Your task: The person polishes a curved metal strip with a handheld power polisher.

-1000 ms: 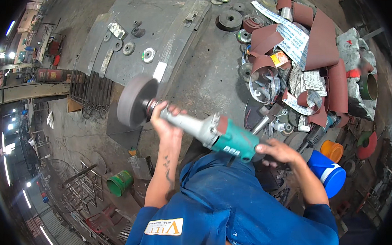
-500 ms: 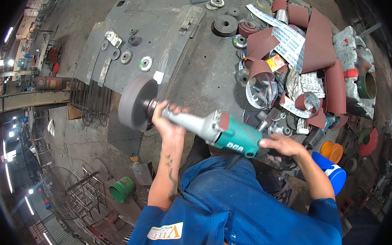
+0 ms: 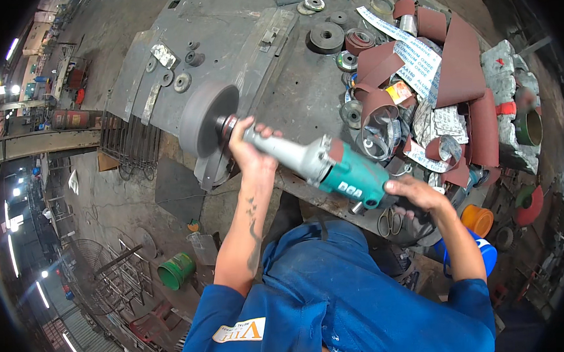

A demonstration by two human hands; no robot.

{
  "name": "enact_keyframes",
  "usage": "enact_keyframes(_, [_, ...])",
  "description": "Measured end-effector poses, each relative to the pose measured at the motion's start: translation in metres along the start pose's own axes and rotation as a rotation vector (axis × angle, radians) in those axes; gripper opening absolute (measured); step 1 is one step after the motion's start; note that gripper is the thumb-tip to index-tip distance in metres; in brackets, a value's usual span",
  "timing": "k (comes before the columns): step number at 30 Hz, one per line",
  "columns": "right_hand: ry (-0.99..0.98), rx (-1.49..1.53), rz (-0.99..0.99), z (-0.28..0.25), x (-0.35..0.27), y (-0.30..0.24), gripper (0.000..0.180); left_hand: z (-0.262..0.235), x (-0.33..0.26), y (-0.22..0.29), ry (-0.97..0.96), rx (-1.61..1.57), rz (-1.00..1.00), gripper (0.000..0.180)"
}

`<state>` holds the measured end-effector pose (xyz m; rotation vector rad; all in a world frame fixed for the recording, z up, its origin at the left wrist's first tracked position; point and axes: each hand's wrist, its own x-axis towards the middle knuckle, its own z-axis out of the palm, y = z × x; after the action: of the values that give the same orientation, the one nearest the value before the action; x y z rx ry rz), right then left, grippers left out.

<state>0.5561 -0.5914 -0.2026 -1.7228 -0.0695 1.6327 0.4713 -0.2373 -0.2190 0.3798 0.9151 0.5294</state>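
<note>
Teal grinder (image 3: 357, 175); left hand (image 3: 253, 149) curled around its neck; right hand (image 3: 420, 195) around its rear.

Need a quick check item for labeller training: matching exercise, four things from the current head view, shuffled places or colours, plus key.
1. left hand
2. right hand
3. wheel
4. bucket

A. green, toward the picture's lower left
B. gripping the power tool at its dark rear end
C. grey, at the tool's left end in the picture
D. around the tool's light-grey front section

Pairs: 1-D, 2-B, 3-C, 4-A
</note>
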Motion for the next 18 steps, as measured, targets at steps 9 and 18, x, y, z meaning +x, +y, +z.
enact_keyframes(9, [-0.084, -0.015, -0.009, 0.001, 0.001, -0.004, 0.073, -0.006, 0.000, 0.004, 0.021, 0.002, -0.010, 0.024])
enact_keyframes(18, [-0.107, 0.020, -0.049, 0.013, 0.001, 0.010, 0.070, -0.016, -0.012, 0.005, 0.021, -0.049, -0.032, 0.020])
